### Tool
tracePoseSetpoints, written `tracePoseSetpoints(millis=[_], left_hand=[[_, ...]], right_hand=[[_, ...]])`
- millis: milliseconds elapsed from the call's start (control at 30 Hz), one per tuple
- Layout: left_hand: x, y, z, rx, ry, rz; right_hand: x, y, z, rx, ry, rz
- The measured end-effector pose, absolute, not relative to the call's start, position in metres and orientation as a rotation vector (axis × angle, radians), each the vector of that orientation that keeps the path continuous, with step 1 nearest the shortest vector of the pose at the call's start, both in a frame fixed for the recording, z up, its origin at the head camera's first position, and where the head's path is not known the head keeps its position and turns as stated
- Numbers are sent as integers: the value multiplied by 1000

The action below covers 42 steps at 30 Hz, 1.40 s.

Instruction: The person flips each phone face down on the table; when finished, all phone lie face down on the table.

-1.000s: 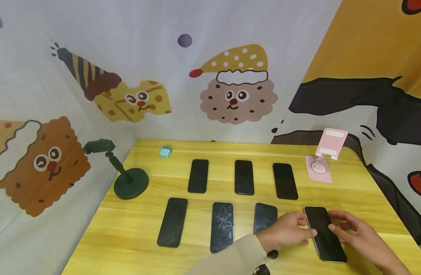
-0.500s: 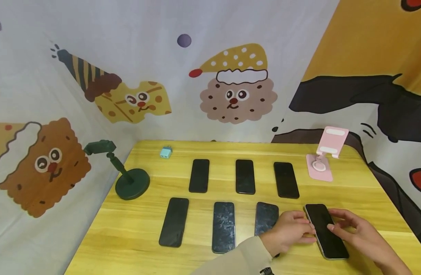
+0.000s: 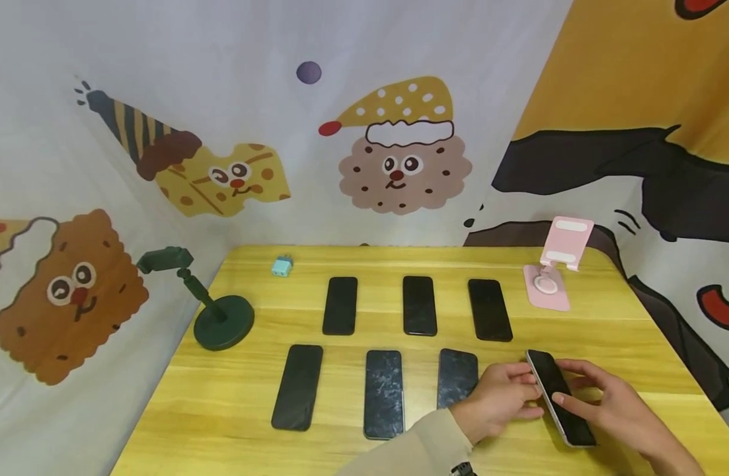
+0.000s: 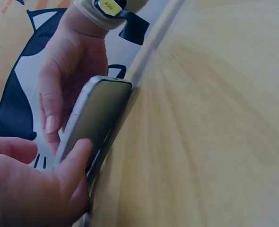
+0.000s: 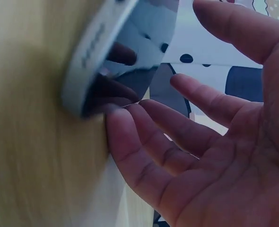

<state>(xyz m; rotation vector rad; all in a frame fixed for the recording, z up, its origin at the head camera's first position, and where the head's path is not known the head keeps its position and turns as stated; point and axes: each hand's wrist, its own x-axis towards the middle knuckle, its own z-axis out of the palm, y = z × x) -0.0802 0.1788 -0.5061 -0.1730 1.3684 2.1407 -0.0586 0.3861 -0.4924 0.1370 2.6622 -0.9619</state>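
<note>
A dark-screened smartphone (image 3: 557,390) with a silver frame is tilted between the two hands at the table's right side, its left long edge raised. My left hand (image 3: 501,396) grips that raised edge, and the left wrist view has one digit pressed to the phone's face. My right hand (image 3: 614,410) is at the opposite long edge. Its fingertips (image 5: 123,125) meet the phone's low edge in the right wrist view, while the thumb (image 5: 234,23) stands out apart from it. Reflections of the fingers show in the glossy screen (image 5: 144,42).
Three dark phones lie in a back row, among them the right one (image 3: 489,309). A front row holds the leftmost phone (image 3: 297,387), a smudged phone (image 3: 384,395) and one (image 3: 457,377) partly behind the left arm. Around them stand a green stand (image 3: 224,322), blue charger (image 3: 282,266) and pink stand (image 3: 547,284).
The phone between the hands has gone from lying flat to tilted, its left edge lifted and its silver side showing more. Both hands have stayed beside it.
</note>
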Motion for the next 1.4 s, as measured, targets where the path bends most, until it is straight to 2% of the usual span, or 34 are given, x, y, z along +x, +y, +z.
tracePoseSetpoints(millis=[533, 1033, 1400], left_hand=[[-78, 182, -519, -21, 1114, 2189], [-76, 182, -519, -5, 1137, 2157], [-77, 180, -512, -39, 1259, 2125]], right_hand=[[-57, 369, -481, 109, 2832, -851], [-55, 368, -477, 124, 2747, -1059], [-51, 381, -468, 357, 2665, -1102]])
